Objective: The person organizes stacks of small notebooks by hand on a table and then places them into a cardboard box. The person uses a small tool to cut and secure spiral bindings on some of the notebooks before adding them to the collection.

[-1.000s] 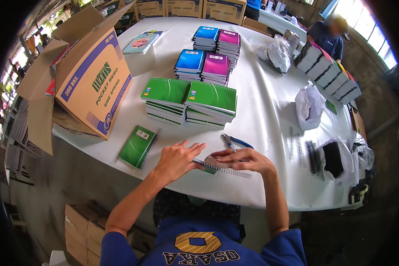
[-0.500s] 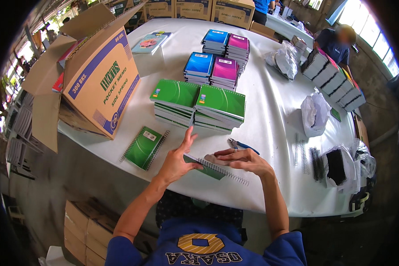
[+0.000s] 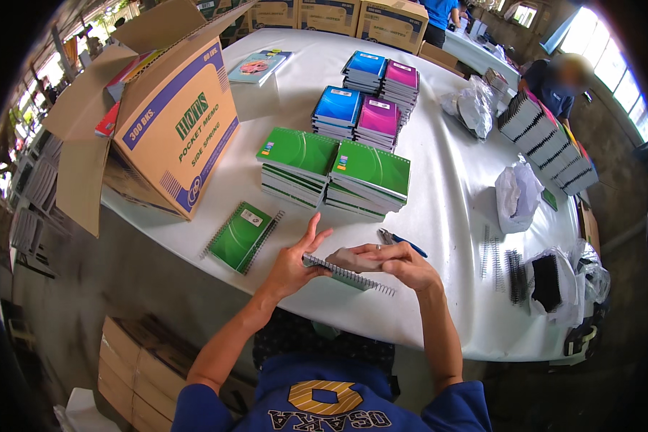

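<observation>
My left hand (image 3: 289, 266) grips a green-covered notebook (image 3: 348, 287), held on edge above the table, its thumb and fingers closed at the left end. A wire coil (image 3: 353, 276) runs along the notebook's upper edge and sticks out past its right end. In my right hand (image 3: 410, 268) a flat grey-brown pad (image 3: 354, 261) is pinched, lying along the coil; its material I cannot make out. To the left, another green spiral notebook (image 3: 240, 237) lies on the table. Cutting pliers (image 3: 405, 243) with blue handles lie just beyond my right hand.
Stacks of green notebooks (image 3: 371, 169) stand ahead, with blue (image 3: 338, 106) and magenta (image 3: 378, 115) stacks behind. An open carton (image 3: 180, 137) stands left. Loose coils (image 3: 515, 276) and plastic bags (image 3: 518, 196) lie right. A person (image 3: 554, 79) is at the far right beside stacked notebooks.
The view has shifted slightly. My right hand has turned, so more of the grey-brown pad shows above the coil. My left hand keeps its grip on the notebook.
</observation>
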A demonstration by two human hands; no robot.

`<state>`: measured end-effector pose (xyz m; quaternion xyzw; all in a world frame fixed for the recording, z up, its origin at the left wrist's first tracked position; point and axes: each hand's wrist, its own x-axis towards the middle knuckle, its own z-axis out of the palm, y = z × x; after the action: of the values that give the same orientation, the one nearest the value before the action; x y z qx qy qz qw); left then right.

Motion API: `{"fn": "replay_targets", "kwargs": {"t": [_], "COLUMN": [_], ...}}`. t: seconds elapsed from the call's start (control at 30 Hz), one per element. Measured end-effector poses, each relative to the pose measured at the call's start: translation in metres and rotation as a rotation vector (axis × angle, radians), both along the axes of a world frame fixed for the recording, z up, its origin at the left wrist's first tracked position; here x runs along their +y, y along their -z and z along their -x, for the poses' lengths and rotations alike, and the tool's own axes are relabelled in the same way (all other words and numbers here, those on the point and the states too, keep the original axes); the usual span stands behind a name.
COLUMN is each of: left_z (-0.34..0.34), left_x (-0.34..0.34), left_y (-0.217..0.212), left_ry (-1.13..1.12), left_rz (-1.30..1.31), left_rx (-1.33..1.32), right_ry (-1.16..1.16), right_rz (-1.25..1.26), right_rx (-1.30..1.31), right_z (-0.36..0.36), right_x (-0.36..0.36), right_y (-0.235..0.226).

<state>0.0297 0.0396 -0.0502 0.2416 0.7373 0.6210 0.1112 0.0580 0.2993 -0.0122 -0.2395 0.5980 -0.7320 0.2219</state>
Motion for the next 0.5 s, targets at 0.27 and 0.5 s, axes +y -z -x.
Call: {"fn": "replay_targets", "kwargs": {"t": [0.27,0.5], "left_z": [0.009,0.011], "left_x": [-0.013,-0.013], "left_y": [0.026,0.007], "left_ry": [0.062,0.213], "left_rz": [-0.153,-0.128], "left_rx": [-0.009,-0.172], "right_ry": [0.159,0.85], "right_rz": [-0.386,-1.284], "right_rx": [0.221,0.627], "right_z": [-0.009,-0.044], "right_x": [0.015,0.067], "right_y": [-0.028,-0.011]}}
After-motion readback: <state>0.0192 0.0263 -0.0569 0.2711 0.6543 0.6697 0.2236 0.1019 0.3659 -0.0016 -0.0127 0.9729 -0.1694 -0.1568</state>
